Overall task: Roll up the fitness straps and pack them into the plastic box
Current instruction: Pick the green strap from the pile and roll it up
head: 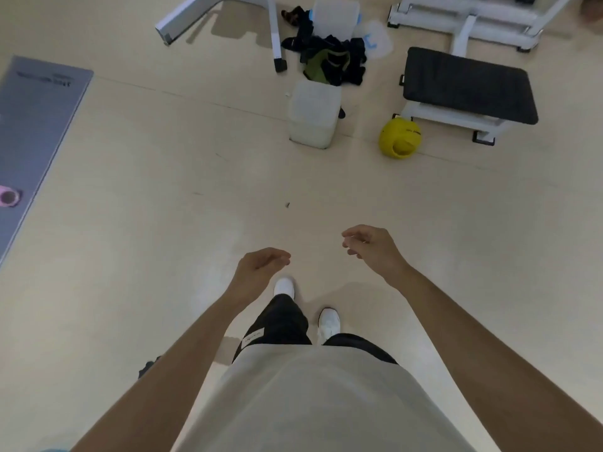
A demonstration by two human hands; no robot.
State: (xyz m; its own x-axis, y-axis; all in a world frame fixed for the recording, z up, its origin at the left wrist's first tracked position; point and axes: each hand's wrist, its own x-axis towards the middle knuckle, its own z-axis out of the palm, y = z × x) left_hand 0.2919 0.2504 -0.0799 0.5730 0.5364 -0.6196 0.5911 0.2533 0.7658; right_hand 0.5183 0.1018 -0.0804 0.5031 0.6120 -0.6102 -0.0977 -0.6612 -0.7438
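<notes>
both hands are empty: the left hand [261, 267] and right hand [372, 247] hang loosely curled, well short of the plastic box [314, 114] on the floor. to the right of the box sits a yellow ball [399, 138]. just behind the box the fitness straps [329, 62] lie in a tangled heap, none visibly rolled. it looks to me like nothing is done yet: all the rolling and packing is left.

Pale beige smooth floor [130, 223] carrying: translucent white plastic box [315, 114] standing upright ctr; tangled black-and-green fitness straps [329, 60] lying just behind it; yellow rubber ball [399, 138] sitting rt, near black-padded white-framed bench [470, 86]; grey rectangular mat [36, 132] lying far lt.
</notes>
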